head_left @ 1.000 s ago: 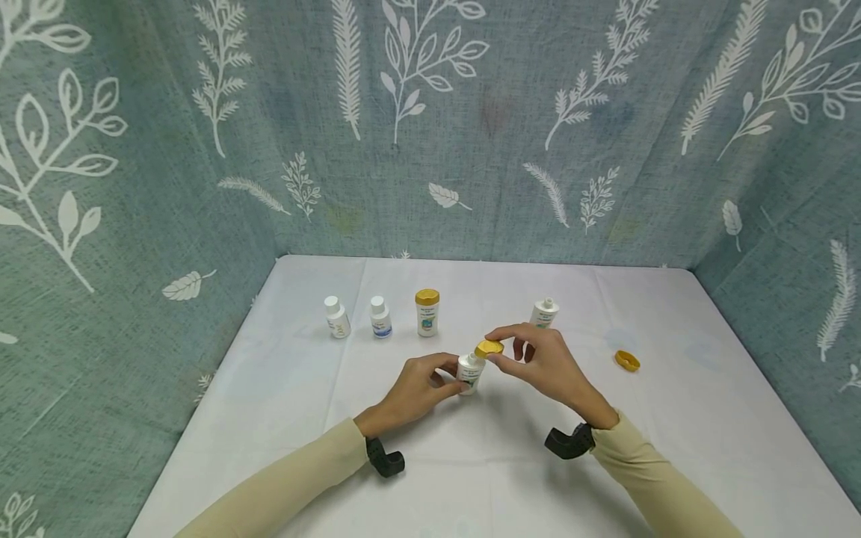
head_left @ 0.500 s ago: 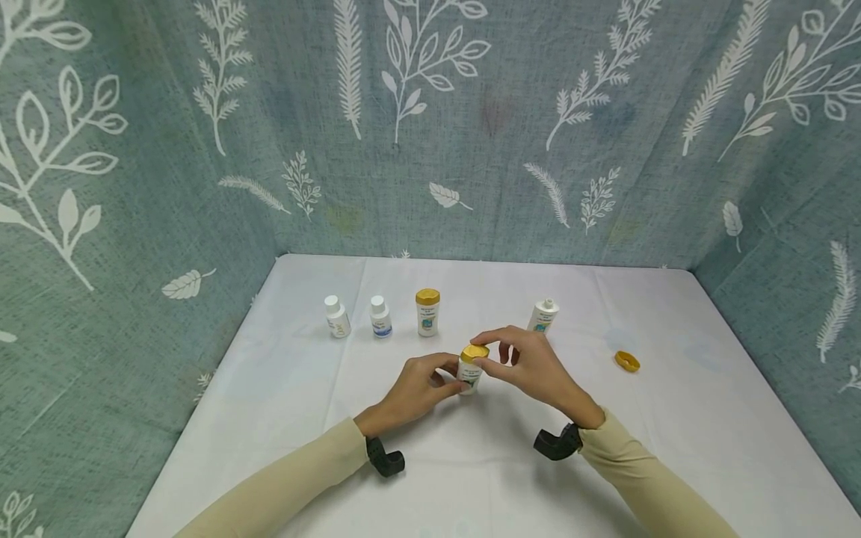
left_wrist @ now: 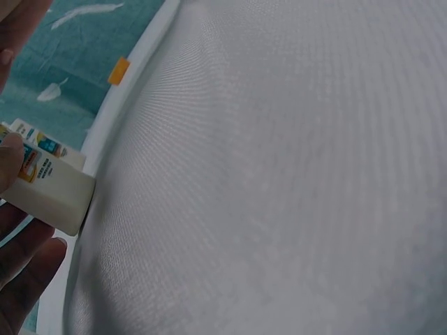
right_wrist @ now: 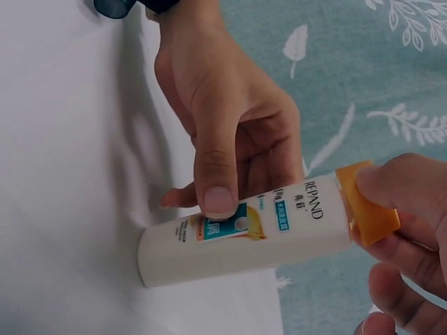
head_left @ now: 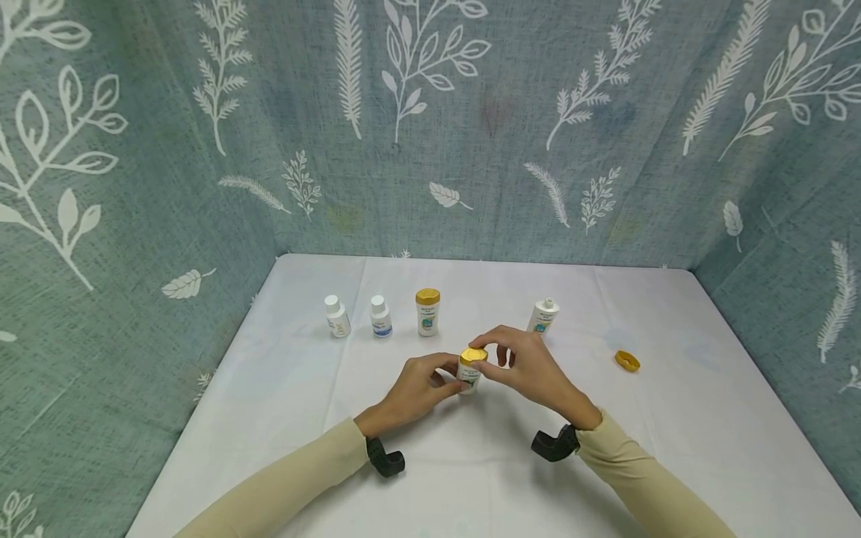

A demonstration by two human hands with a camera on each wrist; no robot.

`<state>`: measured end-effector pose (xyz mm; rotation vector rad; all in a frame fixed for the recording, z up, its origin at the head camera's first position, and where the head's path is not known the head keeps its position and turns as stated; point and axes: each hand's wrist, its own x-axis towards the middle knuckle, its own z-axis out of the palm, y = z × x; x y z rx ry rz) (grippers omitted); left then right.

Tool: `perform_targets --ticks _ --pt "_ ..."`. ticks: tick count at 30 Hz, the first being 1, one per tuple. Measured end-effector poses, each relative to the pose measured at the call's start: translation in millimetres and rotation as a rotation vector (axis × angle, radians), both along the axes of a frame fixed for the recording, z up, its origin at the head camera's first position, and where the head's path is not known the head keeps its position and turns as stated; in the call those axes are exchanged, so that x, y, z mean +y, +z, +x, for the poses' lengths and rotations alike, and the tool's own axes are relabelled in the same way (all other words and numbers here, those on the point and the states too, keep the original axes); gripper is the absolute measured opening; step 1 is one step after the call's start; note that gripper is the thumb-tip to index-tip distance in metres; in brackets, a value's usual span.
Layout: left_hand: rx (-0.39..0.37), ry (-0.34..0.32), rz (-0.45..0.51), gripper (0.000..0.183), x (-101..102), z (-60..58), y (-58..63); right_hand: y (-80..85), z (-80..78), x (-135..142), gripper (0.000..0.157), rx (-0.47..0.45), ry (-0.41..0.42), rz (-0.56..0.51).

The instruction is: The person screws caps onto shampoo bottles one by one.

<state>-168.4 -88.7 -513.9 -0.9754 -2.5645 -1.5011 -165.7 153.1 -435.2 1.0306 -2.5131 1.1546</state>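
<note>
A white bottle with a printed label stands upright on the table near the middle. My left hand grips its body, thumb across the label in the right wrist view. On its top sits a gold cap, which my right hand pinches between thumb and fingers. The cap's lower edge meets the bottle's shoulder. Behind my right hand stands a similar white bottle with a bare nozzle top. Further right, a loose gold cap lies on the cloth.
Two small white bottles and a gold-capped bottle stand in a row at the back left. White cloth covers the table. A green leaf-patterned curtain rises behind and at both sides.
My right hand has moved left and brought the gold cap from beside the bottle's nozzle down onto its top. My left hand has kept its grip in place.
</note>
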Motion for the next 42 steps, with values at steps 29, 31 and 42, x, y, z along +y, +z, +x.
perform_targets --ticks 29,31,42 --pt "0.038 0.012 0.001 0.030 0.9 -2.1 -1.3 -0.3 0.2 -1.3 0.020 0.002 -0.073 -0.022" --pt "0.043 0.016 0.002 0.030 0.9 -2.6 -1.2 1.1 -4.3 2.5 0.021 -0.005 0.017 -0.032" --pt "0.034 0.008 -0.014 0.031 -0.1 -2.3 -1.7 6.8 -15.1 13.6 0.032 -0.120 0.277 0.046"
